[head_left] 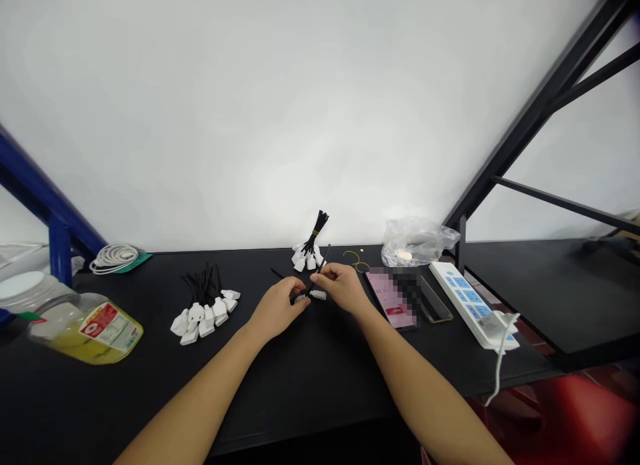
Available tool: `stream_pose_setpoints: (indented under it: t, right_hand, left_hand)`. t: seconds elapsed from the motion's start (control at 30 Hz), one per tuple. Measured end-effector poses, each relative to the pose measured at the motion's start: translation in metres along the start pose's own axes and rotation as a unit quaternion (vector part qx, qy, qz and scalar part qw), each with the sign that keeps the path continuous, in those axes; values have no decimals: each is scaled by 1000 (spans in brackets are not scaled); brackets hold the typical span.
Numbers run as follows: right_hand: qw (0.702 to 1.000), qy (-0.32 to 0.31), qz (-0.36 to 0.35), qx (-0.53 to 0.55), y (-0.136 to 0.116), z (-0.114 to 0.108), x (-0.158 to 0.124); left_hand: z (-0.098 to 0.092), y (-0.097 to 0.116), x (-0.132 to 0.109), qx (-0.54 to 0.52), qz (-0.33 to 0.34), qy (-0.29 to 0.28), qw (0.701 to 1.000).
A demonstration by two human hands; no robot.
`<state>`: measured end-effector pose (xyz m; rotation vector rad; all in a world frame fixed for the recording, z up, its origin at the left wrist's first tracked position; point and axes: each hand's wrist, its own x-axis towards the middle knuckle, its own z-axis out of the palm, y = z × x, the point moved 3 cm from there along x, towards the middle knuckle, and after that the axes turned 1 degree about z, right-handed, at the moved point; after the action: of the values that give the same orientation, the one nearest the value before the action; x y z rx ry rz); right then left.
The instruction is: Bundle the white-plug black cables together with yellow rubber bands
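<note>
My left hand is closed in a pinch at the base of a black lead with a white connector, low over the table in the middle. My right hand has thumb and forefinger together on a thin black lead that points up. Between the hands shows a white connector, partly covered by fingers. Just behind them stands a bundle of black leads bound with a yellow tie, its white connectors fanned out below. Left of my left hand lies a loose pile of white connectors with black leads.
Right of my hands lie two phones, a white power strip with a plug, yellow ties and a clear plastic bag. A jug of yellow liquid and a coiled white cable are at left.
</note>
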<state>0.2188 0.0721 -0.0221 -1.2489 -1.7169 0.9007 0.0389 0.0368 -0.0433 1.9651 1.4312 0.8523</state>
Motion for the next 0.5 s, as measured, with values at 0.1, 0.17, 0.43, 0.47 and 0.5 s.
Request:
stream_pose_setpoints:
  t: [0.1,0.17,0.43,0.47,0.5]
  right_hand:
    - [995,-12,-1,-103,5,-4,3]
    - [985,-65,-23,-157,6,1,3]
    - [945,-183,-106,-251,3,18,-4]
    - [943,-189,-98,-258,4,18,-4]
    - [940,-190,-88,-270,4,18,-5]
  left_hand:
    - [1,-2,1,64,-14,-19,998]
    - [3,0,1,85,8,-27,996]
    - [-7,-9,4,43,-29,-6,999]
    - [-10,-11,5,46,-38,15,998]
    - [-13,-11,5,44,-44,34,997]
